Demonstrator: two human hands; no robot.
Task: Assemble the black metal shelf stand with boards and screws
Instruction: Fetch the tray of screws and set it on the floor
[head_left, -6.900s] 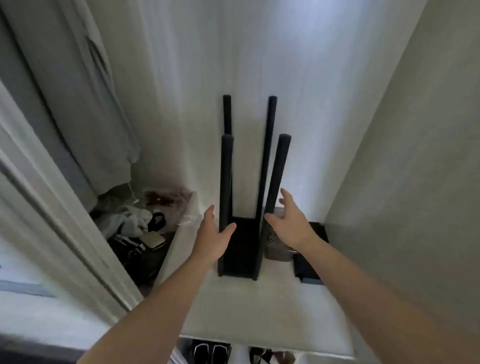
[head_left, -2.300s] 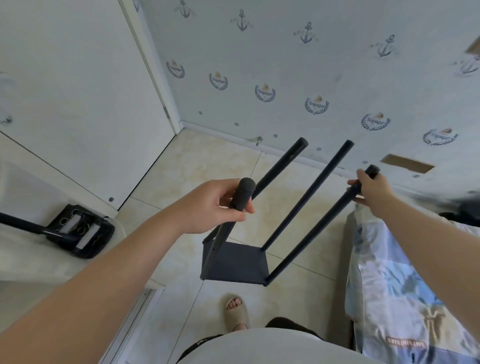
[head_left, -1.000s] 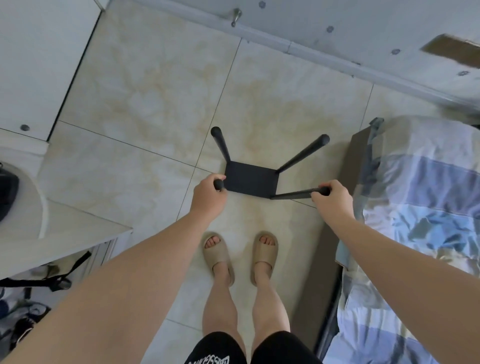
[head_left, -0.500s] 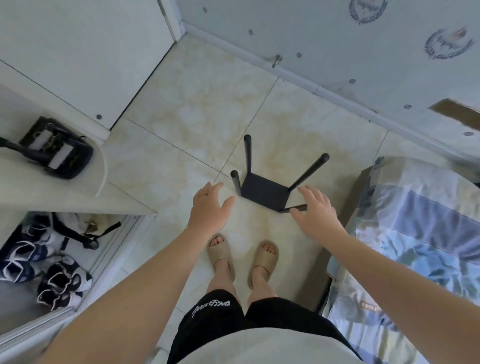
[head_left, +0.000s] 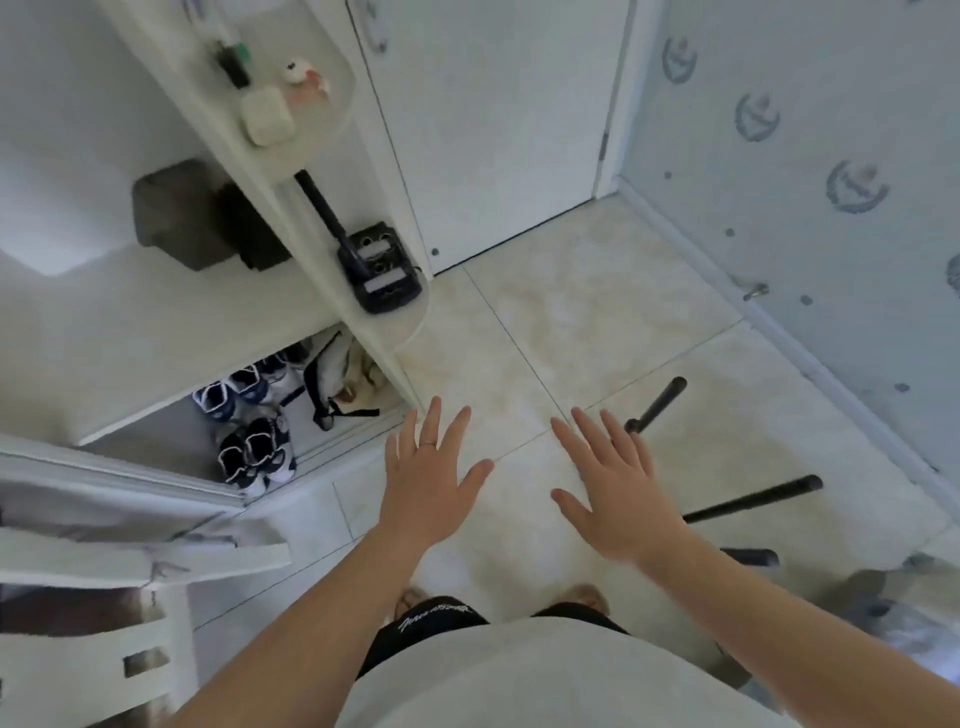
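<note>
The black metal shelf stand (head_left: 748, 506) stands on the tiled floor at the right, its black poles pointing up. My right arm hides its base board and part of the poles. My right hand (head_left: 618, 493) hovers just left of the poles with fingers spread, holding nothing. My left hand (head_left: 431, 475) is spread flat over the floor further left, also empty. Neither hand touches the stand.
A white cabinet (head_left: 218, 322) fills the left, with shoes (head_left: 249, 441) in its low open compartment and a black device (head_left: 376, 267) on a rounded shelf. A white door (head_left: 493, 119) is at the back. A patterned wall (head_left: 810, 171) runs along the right.
Both hands have let go of the stand, which now rests on the floor. My view has turned left towards the cabinet, so the stand sits at the right edge.
</note>
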